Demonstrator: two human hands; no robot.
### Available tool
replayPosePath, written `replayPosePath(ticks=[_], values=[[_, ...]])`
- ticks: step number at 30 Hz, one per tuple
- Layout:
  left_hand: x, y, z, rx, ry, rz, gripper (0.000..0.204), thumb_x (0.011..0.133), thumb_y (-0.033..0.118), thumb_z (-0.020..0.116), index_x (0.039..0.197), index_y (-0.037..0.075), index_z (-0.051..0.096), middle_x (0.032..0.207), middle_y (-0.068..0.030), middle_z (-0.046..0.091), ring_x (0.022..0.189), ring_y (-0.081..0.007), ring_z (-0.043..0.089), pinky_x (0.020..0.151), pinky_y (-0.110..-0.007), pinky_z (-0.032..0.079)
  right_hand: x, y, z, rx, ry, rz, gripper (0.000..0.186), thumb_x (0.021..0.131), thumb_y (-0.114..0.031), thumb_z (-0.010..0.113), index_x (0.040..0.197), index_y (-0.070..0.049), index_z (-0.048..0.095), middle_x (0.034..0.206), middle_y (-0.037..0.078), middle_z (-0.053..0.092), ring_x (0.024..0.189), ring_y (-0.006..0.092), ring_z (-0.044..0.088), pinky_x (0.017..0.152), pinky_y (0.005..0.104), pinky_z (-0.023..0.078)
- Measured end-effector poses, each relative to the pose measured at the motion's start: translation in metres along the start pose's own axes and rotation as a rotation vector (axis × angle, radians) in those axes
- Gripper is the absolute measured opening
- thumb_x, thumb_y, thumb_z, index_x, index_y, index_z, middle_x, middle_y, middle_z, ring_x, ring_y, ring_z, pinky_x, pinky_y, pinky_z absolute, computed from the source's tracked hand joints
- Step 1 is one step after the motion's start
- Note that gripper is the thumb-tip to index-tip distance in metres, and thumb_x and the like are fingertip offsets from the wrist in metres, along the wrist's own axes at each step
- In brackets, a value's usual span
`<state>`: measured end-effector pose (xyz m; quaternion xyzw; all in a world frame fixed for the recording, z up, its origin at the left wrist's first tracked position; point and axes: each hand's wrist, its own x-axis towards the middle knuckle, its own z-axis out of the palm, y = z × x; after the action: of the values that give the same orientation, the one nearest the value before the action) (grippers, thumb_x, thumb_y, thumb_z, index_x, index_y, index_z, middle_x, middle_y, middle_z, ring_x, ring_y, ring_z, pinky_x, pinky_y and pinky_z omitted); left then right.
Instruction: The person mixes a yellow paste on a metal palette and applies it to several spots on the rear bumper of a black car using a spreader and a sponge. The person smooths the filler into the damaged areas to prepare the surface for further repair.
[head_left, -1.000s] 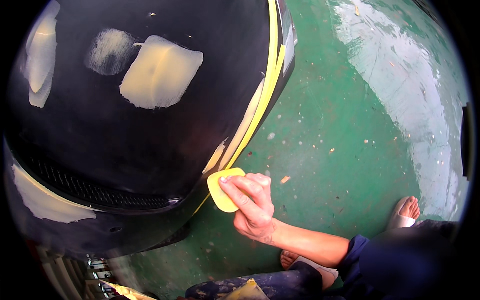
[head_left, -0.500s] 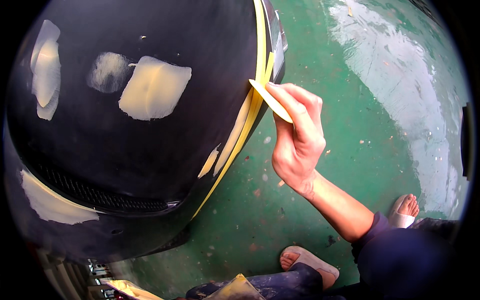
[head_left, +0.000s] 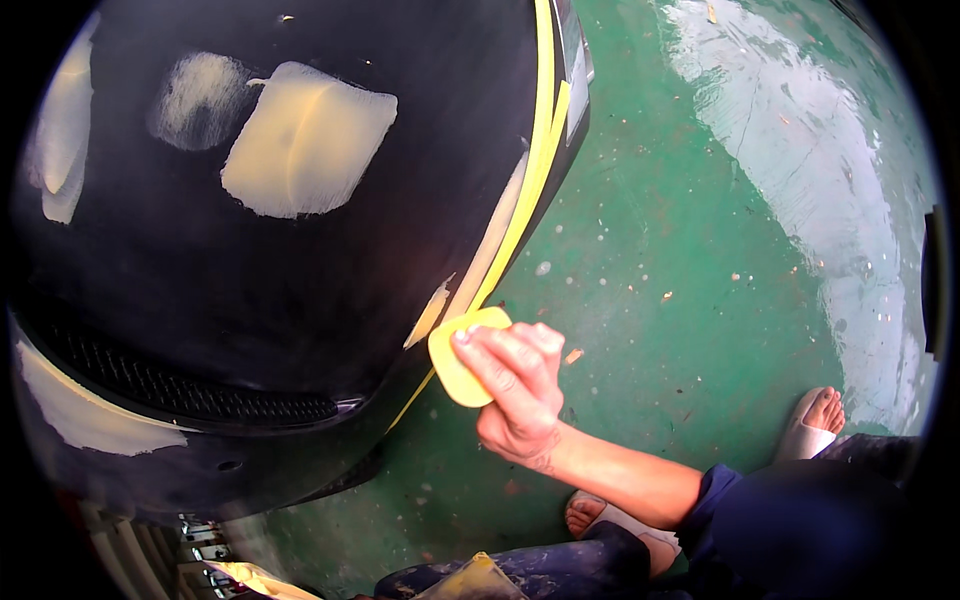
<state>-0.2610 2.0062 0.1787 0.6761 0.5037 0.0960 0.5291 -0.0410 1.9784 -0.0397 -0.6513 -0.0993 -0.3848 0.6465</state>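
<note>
Between the thumb and fingers of my right hand (head_left: 522, 385) is a yellow putty spreader (head_left: 462, 368), flat and rounded at its corners. It is by the curved edge of a black car body panel (head_left: 250, 290), near the lower end of a long strip of cream filler (head_left: 492, 240). A small filler patch (head_left: 430, 313) lies just left of that strip. Yellow masking tape (head_left: 543, 140) follows the panel edge. My left hand is out of view. At the bottom edge show a board smeared with filler (head_left: 475, 582) and another yellowish piece (head_left: 262, 580); what holds them is hidden.
Larger filler patches lie on the panel: a squarish one (head_left: 310, 140), a thin round smear (head_left: 203, 100) and one at the far left (head_left: 65, 140). Another sits below the dark grille (head_left: 95, 405). My sandalled feet (head_left: 625, 530) stand on the green floor (head_left: 660, 380).
My right hand has moved down and left along the taped edge with the spreader, whose broad face now shows. The filler strip extends lower along the tape. The view has shifted slightly.
</note>
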Motion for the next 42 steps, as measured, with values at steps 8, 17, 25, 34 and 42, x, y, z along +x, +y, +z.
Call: replayPosePath(ticks=[8, 17, 25, 34, 42], values=[[0.012, 0.001, 0.013, 0.082, -0.077, -0.055, 0.033, 0.081, 0.011, 0.072, 0.108, 0.002, 0.055, 0.081, -0.0090, 0.063, 0.066, -0.0181, 0.060, 0.056, -0.033, 0.049, -0.012, -0.016, -0.027, 0.246, -0.080, 0.261, 0.045, 0.072, 0.015, 0.056, 0.110, 0.000, 0.073, 0.110, 0.011, 0.070, 0.098, 0.0273, 0.060, 0.091, 0.0373, 0.046], [0.014, 0.018, 0.042, 0.120, -0.127, -0.067, 0.036, 0.081, 0.006, 0.072, 0.114, -0.001, 0.059, 0.085, -0.0069, 0.065, 0.060, -0.0127, 0.055, 0.051, -0.028, 0.043, 0.025, -0.034, -0.101, 0.307, -0.249, -0.094, 0.031, 0.075, -0.017, 0.076, 0.104, -0.008, 0.079, 0.101, 0.004, 0.071, 0.084, 0.0183, 0.053, 0.070, 0.0355, 0.039], [0.013, 0.020, 0.055, 0.170, -0.220, -0.084, 0.040, 0.081, 0.002, 0.073, 0.120, -0.002, 0.063, 0.089, -0.0050, 0.067, 0.054, -0.0079, 0.050, 0.046, -0.024, 0.038, 0.038, -0.046, -0.096, 0.219, -0.347, -0.395, 0.036, 0.067, -0.014, 0.073, 0.101, -0.021, 0.080, 0.105, -0.009, 0.071, 0.091, 0.0096, 0.052, 0.091, 0.0343, 0.034], [0.016, 0.005, 0.050, 0.305, -0.284, 0.101, 0.057, 0.080, 0.001, 0.073, 0.133, -0.002, 0.054, 0.109, -0.0078, 0.066, 0.083, -0.0143, 0.063, 0.068, -0.026, 0.050, 0.043, -0.047, -0.096, 0.220, -0.523, -0.405, 0.036, 0.067, -0.006, 0.068, 0.100, -0.015, 0.078, 0.109, -0.005, 0.066, 0.097, 0.0124, 0.055, 0.089, 0.0354, 0.036], [0.011, -0.001, 0.040, 0.261, -0.187, 0.358, 0.052, 0.080, 0.004, 0.076, 0.126, -0.001, 0.054, 0.096, -0.0065, 0.066, 0.064, -0.0113, 0.058, 0.052, -0.025, 0.045, 0.049, -0.007, -0.086, 0.288, -0.215, 0.224, 0.034, 0.079, 0.008, 0.062, 0.109, -0.002, 0.073, 0.110, 0.014, 0.070, 0.097, 0.0286, 0.059, 0.088, 0.0383, 0.048]])
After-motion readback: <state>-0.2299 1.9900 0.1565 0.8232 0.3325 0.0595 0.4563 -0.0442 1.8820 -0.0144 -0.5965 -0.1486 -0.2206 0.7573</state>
